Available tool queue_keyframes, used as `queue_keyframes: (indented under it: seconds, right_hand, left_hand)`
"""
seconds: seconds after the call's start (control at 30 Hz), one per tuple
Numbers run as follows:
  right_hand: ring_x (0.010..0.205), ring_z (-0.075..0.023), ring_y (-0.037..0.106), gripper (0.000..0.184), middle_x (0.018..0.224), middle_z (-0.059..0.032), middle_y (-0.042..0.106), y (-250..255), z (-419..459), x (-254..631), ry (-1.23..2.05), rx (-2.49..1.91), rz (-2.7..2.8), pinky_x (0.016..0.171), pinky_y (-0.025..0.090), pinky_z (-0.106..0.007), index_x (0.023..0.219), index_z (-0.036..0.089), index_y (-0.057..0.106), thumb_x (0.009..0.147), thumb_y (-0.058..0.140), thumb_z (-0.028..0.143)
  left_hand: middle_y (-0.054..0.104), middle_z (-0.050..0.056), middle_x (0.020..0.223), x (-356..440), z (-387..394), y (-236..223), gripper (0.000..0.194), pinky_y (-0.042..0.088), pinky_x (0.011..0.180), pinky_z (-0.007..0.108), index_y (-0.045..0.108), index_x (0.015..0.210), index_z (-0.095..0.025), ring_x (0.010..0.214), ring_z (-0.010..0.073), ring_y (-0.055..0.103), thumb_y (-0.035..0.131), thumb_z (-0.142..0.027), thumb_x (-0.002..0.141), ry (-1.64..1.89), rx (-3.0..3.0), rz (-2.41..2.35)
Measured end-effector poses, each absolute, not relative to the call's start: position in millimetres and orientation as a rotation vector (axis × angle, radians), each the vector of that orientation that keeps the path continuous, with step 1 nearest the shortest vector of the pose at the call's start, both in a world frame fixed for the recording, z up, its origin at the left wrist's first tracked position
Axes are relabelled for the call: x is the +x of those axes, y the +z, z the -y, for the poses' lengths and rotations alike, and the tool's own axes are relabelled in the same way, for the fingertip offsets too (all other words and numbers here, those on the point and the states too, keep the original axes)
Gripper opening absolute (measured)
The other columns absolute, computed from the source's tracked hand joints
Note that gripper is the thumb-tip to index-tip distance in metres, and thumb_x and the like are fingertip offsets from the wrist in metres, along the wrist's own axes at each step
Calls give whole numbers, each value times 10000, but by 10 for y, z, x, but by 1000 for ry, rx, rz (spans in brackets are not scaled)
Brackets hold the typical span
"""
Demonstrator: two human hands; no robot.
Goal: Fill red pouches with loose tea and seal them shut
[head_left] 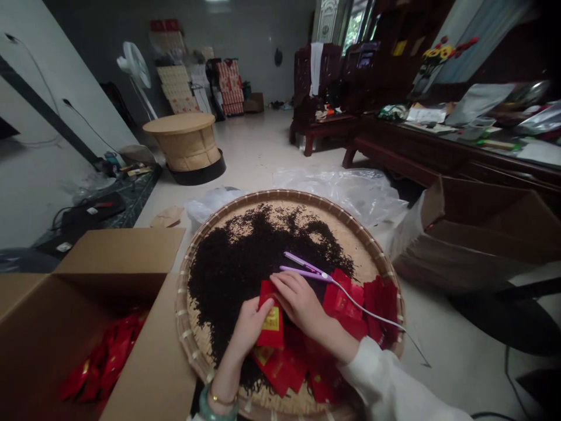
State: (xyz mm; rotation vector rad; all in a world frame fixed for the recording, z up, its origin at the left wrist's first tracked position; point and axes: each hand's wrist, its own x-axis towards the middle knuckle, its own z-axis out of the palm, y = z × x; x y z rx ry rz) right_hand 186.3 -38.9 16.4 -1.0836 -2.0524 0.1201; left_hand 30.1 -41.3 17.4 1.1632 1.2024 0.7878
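Holding a red packet (272, 334) in the fingers of the left hand (248, 325) near the centre of the round tray (367, 252), resting those of the right hand (302, 301) on the packet's top edge; cannot tell whether pinching. Looks partway done, with filled-looking packets (111, 354) in the cardboard box (153, 345) at nine o'clock, loose dark leaves (245, 251) left at eleven, flat packets (379, 307) at three

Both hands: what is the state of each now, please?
Left hand: closed, holding a red yellow-labelled packet.
Right hand: at the packet's top edge; its grip cannot be told.
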Motion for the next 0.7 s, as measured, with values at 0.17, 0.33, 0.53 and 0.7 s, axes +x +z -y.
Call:
queue_keyframes:
  seconds: [0.17, 0.33, 0.53, 0.7]
  right_hand:
    - [935, -247, 538, 173, 965, -131, 620, 144, 393, 1849, 31, -1107, 1998, 764, 498, -416, 993, 164, 622, 926, 481, 238]
    - [694, -183, 472, 229, 679, -36, 542, 305, 344, 1914, 281, -994, 2173, 628, 433, -313, 736, 182, 567, 931, 471, 254]
    - [796, -190, 486, 207, 668, -27, 524, 467, 398, 1930, 499, -823, 2135, 720, 452, -312, 696, 201, 502, 895, 457, 166]
    - [756, -178, 492, 178, 722, -46, 542, 475, 467, 1904, 482, -912, 2201, 693, 404, -300, 688, 191, 468, 857, 459, 138]
  left_hand:
    - [542, -32, 534, 287, 424, 195, 366, 369, 519, 230, 598, 639, -138, 528, 126, 473, 677, -493, 676, 806, 1099, -1151]
    - [623, 6, 607, 247, 486, 197, 399, 439, 625, 269, 663, 713, -129, 624, 173, 566, 690, -526, 689, 750, 1039, -1017]
    - [681, 79, 693, 249, 538, 202, 594, 471, 705, 320, 684, 857, -96, 717, 219, 634, 610, -666, 706, 716, 771, -864]
    - [670, 52, 703, 207, 515, 182, 595, 431, 649, 260, 698, 901, -93, 669, 160, 583, 573, -655, 747, 736, 919, -874]
